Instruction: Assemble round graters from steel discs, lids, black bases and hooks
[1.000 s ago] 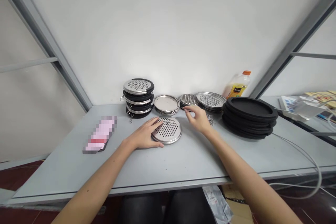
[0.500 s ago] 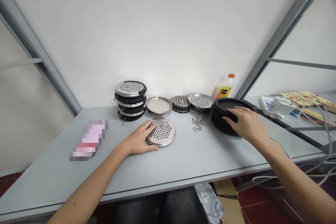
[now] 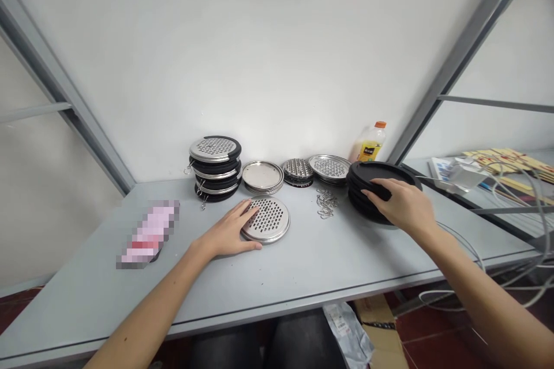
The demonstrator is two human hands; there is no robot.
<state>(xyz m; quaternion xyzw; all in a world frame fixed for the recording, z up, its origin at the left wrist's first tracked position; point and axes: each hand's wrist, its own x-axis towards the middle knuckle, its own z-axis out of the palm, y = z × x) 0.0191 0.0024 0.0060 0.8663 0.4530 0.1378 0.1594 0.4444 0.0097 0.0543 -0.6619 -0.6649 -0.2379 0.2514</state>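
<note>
My left hand (image 3: 229, 233) lies with its fingers spread against a round metal grater disc (image 3: 269, 218), fingertips on its slotted top and thumb beside its near edge. At the right, my right hand (image 3: 407, 203) grips the rim of the top black round tray (image 3: 381, 172) in a stack; part of the rim is hidden behind the fingers. Between the hands lies a small heap of metal clips (image 3: 325, 203). Behind the grater disc are a pile of plain metal discs (image 3: 262, 175), some coarse grater discs (image 3: 298, 168) and rimmed grater discs (image 3: 330, 167).
Assembled black-rimmed graters (image 3: 215, 150) with hanging clips stand stacked at the back left. A pixelated pink item (image 3: 151, 233) lies left on the grey table (image 3: 242, 288). A bottle with an orange cap (image 3: 373, 143) stands by the wall. White cables (image 3: 515, 277) hang at the right.
The view has shifted very slightly. My right hand still holds the black stack's rim, with its thumb a little further left; my left hand stays against the grater disc.
</note>
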